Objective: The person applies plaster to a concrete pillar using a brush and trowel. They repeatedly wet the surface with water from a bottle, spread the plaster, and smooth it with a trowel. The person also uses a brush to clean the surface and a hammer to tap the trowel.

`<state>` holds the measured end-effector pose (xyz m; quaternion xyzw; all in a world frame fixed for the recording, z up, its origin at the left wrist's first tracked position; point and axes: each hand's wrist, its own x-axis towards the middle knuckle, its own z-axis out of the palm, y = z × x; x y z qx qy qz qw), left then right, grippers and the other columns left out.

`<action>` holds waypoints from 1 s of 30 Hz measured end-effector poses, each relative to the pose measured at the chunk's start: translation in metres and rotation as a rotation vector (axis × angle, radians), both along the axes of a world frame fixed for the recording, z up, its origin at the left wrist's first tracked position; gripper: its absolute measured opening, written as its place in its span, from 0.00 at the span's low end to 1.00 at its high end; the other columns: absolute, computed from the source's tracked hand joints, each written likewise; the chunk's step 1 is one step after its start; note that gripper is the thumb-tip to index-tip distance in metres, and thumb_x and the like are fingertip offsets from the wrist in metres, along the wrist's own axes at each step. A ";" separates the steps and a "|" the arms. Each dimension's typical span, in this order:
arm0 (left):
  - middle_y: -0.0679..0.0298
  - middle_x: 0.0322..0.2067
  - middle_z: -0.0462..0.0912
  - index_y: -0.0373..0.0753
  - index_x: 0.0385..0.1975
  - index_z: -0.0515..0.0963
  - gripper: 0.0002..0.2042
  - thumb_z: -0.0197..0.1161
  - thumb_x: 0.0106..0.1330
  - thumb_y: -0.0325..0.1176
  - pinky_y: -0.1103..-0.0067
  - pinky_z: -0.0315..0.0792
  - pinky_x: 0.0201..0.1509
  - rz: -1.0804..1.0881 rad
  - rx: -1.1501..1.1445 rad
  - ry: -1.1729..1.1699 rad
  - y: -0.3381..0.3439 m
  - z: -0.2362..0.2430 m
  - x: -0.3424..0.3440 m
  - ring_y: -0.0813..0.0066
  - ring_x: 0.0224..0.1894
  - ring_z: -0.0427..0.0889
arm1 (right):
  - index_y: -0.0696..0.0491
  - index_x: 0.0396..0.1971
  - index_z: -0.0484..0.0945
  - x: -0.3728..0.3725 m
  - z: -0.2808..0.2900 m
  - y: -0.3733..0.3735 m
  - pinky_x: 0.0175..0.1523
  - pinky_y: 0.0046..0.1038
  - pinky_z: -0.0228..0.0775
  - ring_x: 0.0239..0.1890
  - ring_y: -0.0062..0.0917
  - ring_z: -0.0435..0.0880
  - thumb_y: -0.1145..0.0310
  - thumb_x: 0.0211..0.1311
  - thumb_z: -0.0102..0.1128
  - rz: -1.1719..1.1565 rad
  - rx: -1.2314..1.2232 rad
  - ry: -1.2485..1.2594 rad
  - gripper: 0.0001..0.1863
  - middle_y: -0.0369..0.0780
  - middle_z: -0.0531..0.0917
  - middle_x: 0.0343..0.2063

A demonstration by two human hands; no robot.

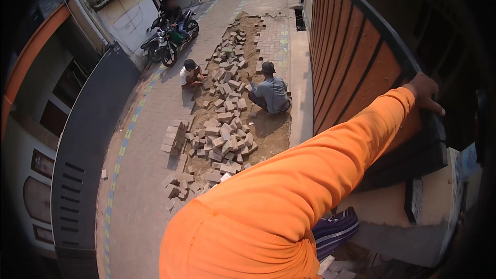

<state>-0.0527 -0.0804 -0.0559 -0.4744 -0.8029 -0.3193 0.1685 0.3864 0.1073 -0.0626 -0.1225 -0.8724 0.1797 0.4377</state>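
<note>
My left arm, in a long orange sleeve (289,186), reaches across from the lower middle to the right. At its end, my left hand (424,92) grips the dark frame at the end of a gate (356,57) with brown slats; some of the fingers are hidden behind the frame. My right hand is out of view. Below the arm, dark purple cloth with white stripes (336,231) shows. Beyond the arm lies a long heap of loose paving blocks (227,139) on bare sand.
Two people crouch beside the heap: one in light clothing (190,75) on the left, one in grey (271,93) on the right. Stacked blocks (174,137) stand left of it. A person sits by motorcycles (170,46) farther off. A dark gate (90,150) borders the left.
</note>
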 end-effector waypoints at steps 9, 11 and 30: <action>0.61 0.36 0.91 0.46 0.33 0.92 0.37 0.60 0.52 0.78 0.64 0.67 0.56 0.058 -0.016 0.114 0.000 0.001 -0.006 0.61 0.45 0.87 | 0.63 0.72 0.63 -0.030 -0.018 -0.028 0.38 0.29 0.76 0.38 0.30 0.78 0.59 0.76 0.59 0.255 -0.235 -0.014 0.33 0.47 0.78 0.44; 0.61 0.37 0.91 0.47 0.33 0.92 0.37 0.60 0.52 0.78 0.64 0.67 0.57 0.054 -0.040 0.091 0.001 0.002 -0.006 0.62 0.47 0.87 | 0.63 0.72 0.62 -0.033 -0.020 -0.033 0.37 0.28 0.76 0.38 0.30 0.78 0.58 0.75 0.59 0.328 -0.297 -0.003 0.34 0.47 0.78 0.44; 0.52 0.41 0.89 0.37 0.37 0.87 0.41 0.56 0.60 0.77 0.65 0.75 0.56 -0.005 0.155 0.210 0.003 -0.013 -0.014 0.60 0.44 0.88 | 0.64 0.74 0.56 0.124 -0.026 -0.058 0.29 0.24 0.74 0.34 0.28 0.76 0.51 0.74 0.62 0.973 -1.214 0.217 0.43 0.48 0.75 0.39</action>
